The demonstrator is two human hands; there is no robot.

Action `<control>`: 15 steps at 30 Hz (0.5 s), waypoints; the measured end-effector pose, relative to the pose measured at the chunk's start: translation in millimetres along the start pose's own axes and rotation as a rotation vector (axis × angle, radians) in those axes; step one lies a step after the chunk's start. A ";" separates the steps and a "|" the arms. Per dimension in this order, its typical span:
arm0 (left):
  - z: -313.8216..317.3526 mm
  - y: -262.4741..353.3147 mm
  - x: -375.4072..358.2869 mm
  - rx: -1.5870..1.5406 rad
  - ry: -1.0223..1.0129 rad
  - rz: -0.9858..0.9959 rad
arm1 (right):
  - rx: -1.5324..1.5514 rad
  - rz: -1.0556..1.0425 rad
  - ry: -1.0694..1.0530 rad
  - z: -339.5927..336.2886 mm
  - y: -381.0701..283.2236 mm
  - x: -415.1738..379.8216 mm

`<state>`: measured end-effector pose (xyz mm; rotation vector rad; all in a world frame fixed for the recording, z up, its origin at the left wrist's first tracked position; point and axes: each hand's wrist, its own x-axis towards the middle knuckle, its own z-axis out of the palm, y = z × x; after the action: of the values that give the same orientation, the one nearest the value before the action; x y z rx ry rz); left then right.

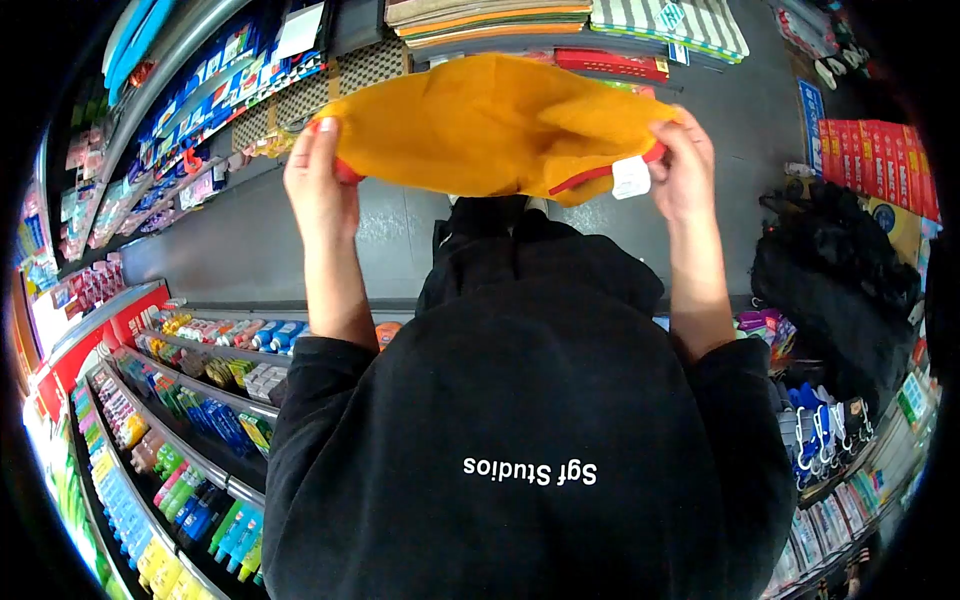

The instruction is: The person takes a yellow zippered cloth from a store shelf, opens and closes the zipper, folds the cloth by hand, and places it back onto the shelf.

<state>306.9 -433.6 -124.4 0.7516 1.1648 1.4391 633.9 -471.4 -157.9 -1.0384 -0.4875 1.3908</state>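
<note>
A mustard-yellow cloth (480,120) with red edging is stretched out between my two hands, held up in front of me. My left hand (322,185) is closed on its left end, thumb on top. At the right end, my right hand (686,165) pinches the cloth near a corner. A white label (630,177) hangs from the red edge, close to my right fingers. The cloth sags a little and creases toward the right. Its underside is hidden from me.
Folded textiles (490,15) and striped towels (670,25) are stacked ahead. Shelves of bottles and tubes (200,410) run along the left. To the right are red boxes (875,160) and a dark furry pile (830,260). Grey floor tiles (390,225) lie below.
</note>
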 end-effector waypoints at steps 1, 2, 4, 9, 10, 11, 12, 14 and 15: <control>4.1 -6.1 -2.8 0.026 -0.006 -0.020 | -0.032 0.014 -0.065 1.2 8.2 1.4; 9.9 -12.4 -6.3 0.051 -0.012 -0.040 | -0.093 0.032 -0.081 9.2 13.3 0.2; 23.6 -23.8 -13.4 0.101 -0.041 -0.109 | -0.196 0.080 -0.117 24.9 22.6 -3.5; 55.6 -45.3 -36.6 0.232 -0.219 -0.192 | -0.209 0.132 -0.384 58.4 43.1 -13.0; 57.4 -50.7 -39.8 0.244 -0.262 -0.194 | -0.217 0.110 -0.405 63.9 49.2 -14.1; 61.8 -51.1 -43.0 0.253 -0.307 -0.186 | -0.205 0.140 -0.427 67.1 51.1 -14.8; 66.2 -51.1 -46.5 0.262 -0.352 -0.178 | -0.180 0.189 -0.437 69.0 52.4 -15.9; 68.5 -52.9 -48.2 0.242 -0.342 -0.164 | -0.186 0.174 -0.390 75.6 50.7 -19.4; 67.3 -53.3 -47.8 0.250 -0.344 -0.175 | -0.189 0.177 -0.393 74.9 51.8 -19.0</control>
<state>397.0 -466.4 -145.8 1.0002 1.1195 0.9831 541.0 -473.8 -157.2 -0.9771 -0.8445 1.7440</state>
